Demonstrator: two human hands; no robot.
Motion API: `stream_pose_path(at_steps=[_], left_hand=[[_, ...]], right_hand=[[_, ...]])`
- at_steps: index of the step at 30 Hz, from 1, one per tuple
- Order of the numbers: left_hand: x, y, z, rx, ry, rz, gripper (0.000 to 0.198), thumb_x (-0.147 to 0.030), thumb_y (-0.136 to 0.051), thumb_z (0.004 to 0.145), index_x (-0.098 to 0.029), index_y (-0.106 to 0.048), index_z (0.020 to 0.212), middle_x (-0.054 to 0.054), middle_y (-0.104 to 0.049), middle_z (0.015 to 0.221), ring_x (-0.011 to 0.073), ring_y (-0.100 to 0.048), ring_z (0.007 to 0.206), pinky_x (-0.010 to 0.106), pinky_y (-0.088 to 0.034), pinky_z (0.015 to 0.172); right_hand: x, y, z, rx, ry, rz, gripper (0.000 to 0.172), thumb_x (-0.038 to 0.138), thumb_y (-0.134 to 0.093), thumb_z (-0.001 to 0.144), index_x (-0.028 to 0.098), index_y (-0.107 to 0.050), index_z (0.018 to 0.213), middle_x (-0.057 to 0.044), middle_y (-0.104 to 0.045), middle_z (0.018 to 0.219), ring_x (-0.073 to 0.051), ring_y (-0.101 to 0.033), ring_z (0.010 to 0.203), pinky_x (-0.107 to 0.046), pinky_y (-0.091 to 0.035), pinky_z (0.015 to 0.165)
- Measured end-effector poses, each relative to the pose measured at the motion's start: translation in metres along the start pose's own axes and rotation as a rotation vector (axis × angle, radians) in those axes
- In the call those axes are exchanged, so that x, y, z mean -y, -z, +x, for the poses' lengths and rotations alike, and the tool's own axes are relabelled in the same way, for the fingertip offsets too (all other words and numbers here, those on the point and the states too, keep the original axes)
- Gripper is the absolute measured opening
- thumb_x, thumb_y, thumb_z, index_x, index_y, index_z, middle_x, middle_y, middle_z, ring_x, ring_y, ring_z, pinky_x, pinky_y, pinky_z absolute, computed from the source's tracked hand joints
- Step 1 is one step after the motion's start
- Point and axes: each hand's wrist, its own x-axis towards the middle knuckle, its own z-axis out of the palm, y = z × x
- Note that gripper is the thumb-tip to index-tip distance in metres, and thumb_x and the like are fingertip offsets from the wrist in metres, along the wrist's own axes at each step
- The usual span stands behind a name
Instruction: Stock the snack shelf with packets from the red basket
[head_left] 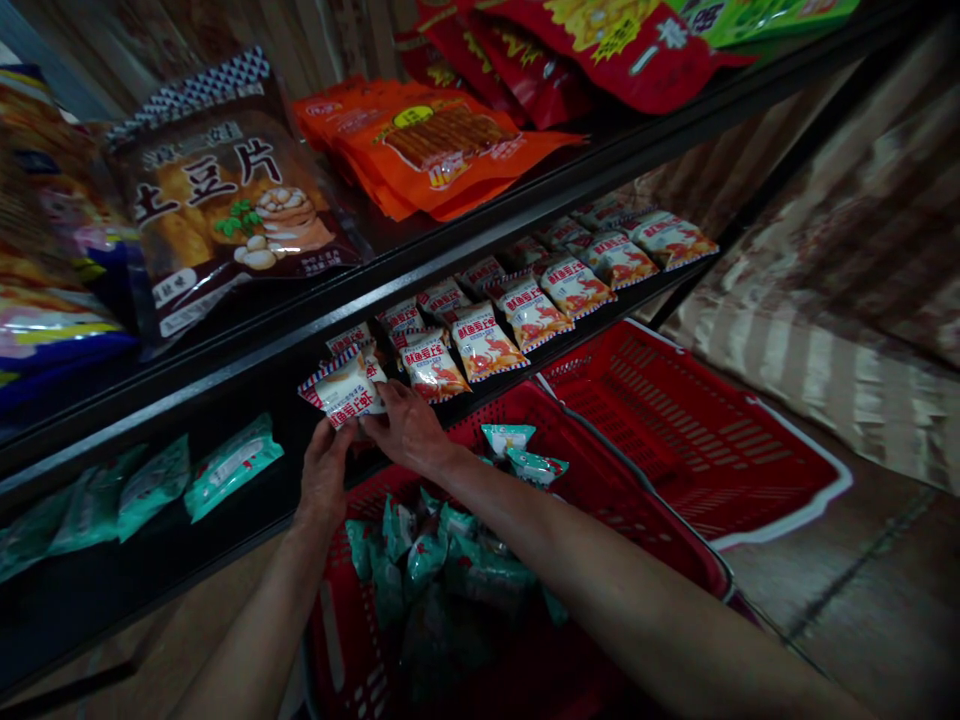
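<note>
Both my hands hold one small white snack packet (343, 392) with red print at the front edge of the middle shelf (495, 385). My left hand (324, 478) grips its lower left side, fingers closed. My right hand (407, 428) pinches its right edge from the side. A row of the same white-and-red packets (529, 312) runs along that shelf to the right. Below my arms stands a red basket (667, 540) holding several teal packets (439, 545).
A second red basket (690, 430) lies on the floor at the right. Teal packets (232, 462) lie on the lower shelf at left. The top shelf carries a brown chip bag (225, 200), orange bags (442, 150) and red bags (600, 45).
</note>
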Motion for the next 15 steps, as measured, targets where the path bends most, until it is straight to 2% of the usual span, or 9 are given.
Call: stream_pose_path(at_steps=[7, 15], left_hand=[[0.005, -0.004, 0.001, 0.005, -0.001, -0.049, 0.038, -0.038, -0.072, 0.066, -0.019, -0.064, 0.098, 0.003, -0.069, 0.103, 0.0196, -0.061, 0.099, 0.028, -0.045, 0.086], [0.005, -0.006, 0.005, 0.003, 0.015, -0.051, 0.041, -0.039, -0.074, 0.062, -0.018, -0.065, 0.096, 0.002, -0.07, 0.095, 0.0173, -0.062, 0.089, 0.028, -0.047, 0.081]], right_hand=[[-0.006, -0.003, 0.003, -0.034, 0.048, 0.026, 0.038, 0.026, -0.055, 0.084, 0.01, -0.051, 0.118, -0.014, -0.058, 0.114, -0.022, -0.056, 0.103, -0.036, -0.044, 0.094], [-0.011, -0.009, 0.0, -0.094, 0.057, 0.026, 0.04, 0.023, -0.055, 0.083, 0.007, -0.049, 0.119, -0.017, -0.058, 0.115, -0.024, -0.055, 0.107, -0.04, -0.045, 0.097]])
